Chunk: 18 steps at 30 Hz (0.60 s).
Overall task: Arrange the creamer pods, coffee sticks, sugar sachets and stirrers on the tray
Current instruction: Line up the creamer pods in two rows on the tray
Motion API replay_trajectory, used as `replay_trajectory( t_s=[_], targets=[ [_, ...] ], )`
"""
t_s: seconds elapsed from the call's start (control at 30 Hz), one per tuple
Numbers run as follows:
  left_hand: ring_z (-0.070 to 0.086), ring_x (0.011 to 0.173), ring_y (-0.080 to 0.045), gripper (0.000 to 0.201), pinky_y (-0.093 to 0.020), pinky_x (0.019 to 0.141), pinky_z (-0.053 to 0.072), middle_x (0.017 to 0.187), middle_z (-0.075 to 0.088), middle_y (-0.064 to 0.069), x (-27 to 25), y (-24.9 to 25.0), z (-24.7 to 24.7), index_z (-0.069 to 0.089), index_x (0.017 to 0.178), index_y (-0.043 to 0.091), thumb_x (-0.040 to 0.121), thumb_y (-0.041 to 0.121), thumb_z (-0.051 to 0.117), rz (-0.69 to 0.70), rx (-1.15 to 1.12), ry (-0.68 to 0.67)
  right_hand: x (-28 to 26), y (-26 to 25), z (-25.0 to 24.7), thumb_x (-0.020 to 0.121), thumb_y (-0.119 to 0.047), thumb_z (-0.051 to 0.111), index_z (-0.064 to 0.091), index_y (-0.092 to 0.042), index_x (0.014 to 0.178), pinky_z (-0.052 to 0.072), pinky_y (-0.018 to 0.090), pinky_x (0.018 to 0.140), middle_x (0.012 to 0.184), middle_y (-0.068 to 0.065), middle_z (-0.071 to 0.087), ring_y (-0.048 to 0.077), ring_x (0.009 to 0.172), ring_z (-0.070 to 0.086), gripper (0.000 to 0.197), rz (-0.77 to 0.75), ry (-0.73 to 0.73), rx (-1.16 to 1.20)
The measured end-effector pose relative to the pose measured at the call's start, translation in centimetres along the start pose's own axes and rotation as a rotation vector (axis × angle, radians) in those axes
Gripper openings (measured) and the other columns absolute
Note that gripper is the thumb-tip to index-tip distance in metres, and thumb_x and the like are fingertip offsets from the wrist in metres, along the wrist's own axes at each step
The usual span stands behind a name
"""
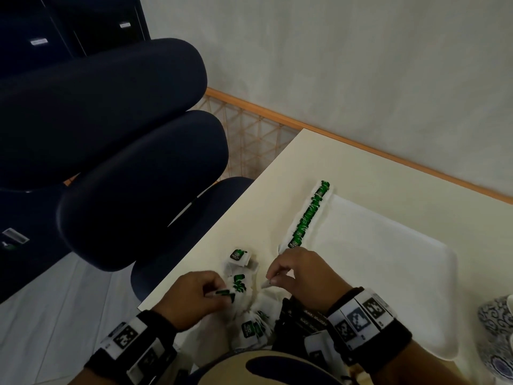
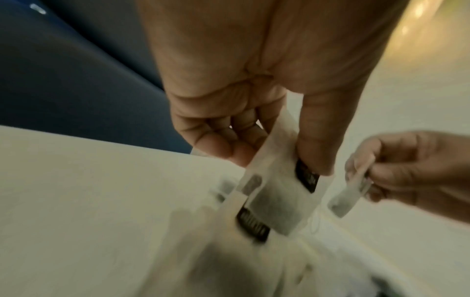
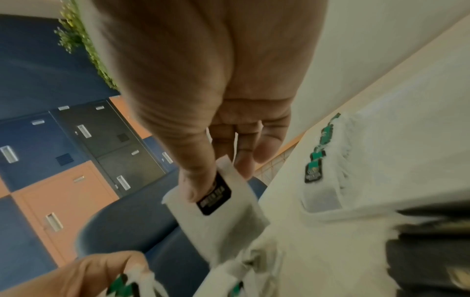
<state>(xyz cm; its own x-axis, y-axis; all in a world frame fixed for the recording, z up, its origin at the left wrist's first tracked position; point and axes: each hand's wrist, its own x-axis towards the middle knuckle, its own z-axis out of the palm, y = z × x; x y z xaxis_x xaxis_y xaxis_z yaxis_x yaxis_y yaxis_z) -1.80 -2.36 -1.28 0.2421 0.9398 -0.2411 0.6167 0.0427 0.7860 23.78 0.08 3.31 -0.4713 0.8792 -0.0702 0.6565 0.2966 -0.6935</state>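
Paper sachets with green-and-black labels are what both hands handle. My left hand [image 1: 200, 295] grips a small bunch of sachets [image 1: 236, 287] near the table's front edge; the left wrist view shows thumb and fingers of this left hand [image 2: 274, 160] clamped on the bunch [image 2: 274, 193]. Just to its right, my right hand [image 1: 294, 270] pinches one sachet [image 1: 266, 284] between thumb and fingers, plain in the right wrist view [image 3: 223, 221]. A row of sachets [image 1: 308, 215] lines the left edge of the white tray [image 1: 388, 245]. More sachets [image 1: 252, 326] are heaped below the hands.
A few loose sachets [image 1: 240, 258] lie on the cream table [image 1: 277, 176] left of the tray. Black packets [image 1: 305, 320] sit under my right wrist. A blue-patterned ceramic piece [image 1: 497, 329] stands at the right edge. Dark blue chairs [image 1: 138, 176] crowd the table's left side.
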Motion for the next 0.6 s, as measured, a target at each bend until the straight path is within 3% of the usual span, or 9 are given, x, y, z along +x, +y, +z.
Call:
replay_trajectory(
  t_s=[0.1,0.2,0.3,0.37,0.47,0.6],
  targets=[
    [0.057,0.061,-0.004,0.024,-0.016,0.062,0.045,0.066,0.062,0.004,0.6,2.3,-1.3,0.057,0.068,0.017,0.071,0.029,0.077,0.052,-0.253,0.005,-0.3,-1.7,-1.8,0.084,-0.014,0.072,0.074,-0.024,0.086,0.043,0.008,0.071,0.08,-0.01,0.071,-0.002,0.079,0.063,0.01,0.014,-0.062,0.211],
    [0.05,0.058,-0.005,0.024,-0.021,0.057,0.043,0.061,0.054,0.006,1.7,4.3,-2.0,0.052,0.067,0.02,0.071,0.029,0.074,0.086,-0.33,0.021,-0.2,-3.5,-3.3,0.078,-0.011,0.078,0.074,-0.02,0.087,0.047,0.012,0.069,0.076,-0.007,0.073,0.001,0.072,0.066,0.014,0.038,-0.106,0.426],
    [0.048,0.053,-0.009,0.025,-0.026,0.053,0.041,0.057,0.054,0.005,2.6,6.2,-1.9,0.052,0.074,0.011,0.073,0.011,0.077,0.1,-0.388,0.061,0.2,-4.8,-4.0,0.075,-0.013,0.081,0.073,-0.016,0.082,0.048,0.018,0.06,0.069,0.002,0.07,0.005,0.061,0.059,0.011,0.056,-0.048,0.46],
    [0.05,0.056,-0.013,0.025,-0.028,0.053,0.044,0.061,0.057,0.0,2.9,7.3,-1.8,0.054,0.077,0.01,0.065,0.012,0.076,0.116,-0.434,0.086,0.5,-5.0,-4.0,0.074,-0.016,0.081,0.072,-0.015,0.077,0.046,0.016,0.059,0.068,-0.001,0.067,0.005,0.059,0.056,0.009,0.045,0.047,0.407],
    [0.055,0.059,-0.019,0.029,-0.033,0.056,0.05,0.067,0.062,-0.009,3.1,8.3,-1.5,0.056,0.081,0.013,0.061,0.011,0.077,0.14,-0.474,0.092,0.8,-4.7,-3.9,0.073,-0.02,0.082,0.072,-0.017,0.073,0.049,0.017,0.067,0.08,-0.004,0.068,0.009,0.071,0.062,0.01,0.037,0.173,0.325],
    [0.057,0.057,-0.018,0.029,-0.033,0.054,0.052,0.069,0.064,-0.01,3.3,9.2,-1.0,0.059,0.079,0.02,0.061,0.011,0.079,0.144,-0.441,0.11,0.7,-4.3,-3.9,0.074,-0.015,0.081,0.071,-0.013,0.074,0.052,0.028,0.066,0.077,0.007,0.072,0.017,0.066,0.062,0.01,0.094,0.148,0.462]
  ],
)
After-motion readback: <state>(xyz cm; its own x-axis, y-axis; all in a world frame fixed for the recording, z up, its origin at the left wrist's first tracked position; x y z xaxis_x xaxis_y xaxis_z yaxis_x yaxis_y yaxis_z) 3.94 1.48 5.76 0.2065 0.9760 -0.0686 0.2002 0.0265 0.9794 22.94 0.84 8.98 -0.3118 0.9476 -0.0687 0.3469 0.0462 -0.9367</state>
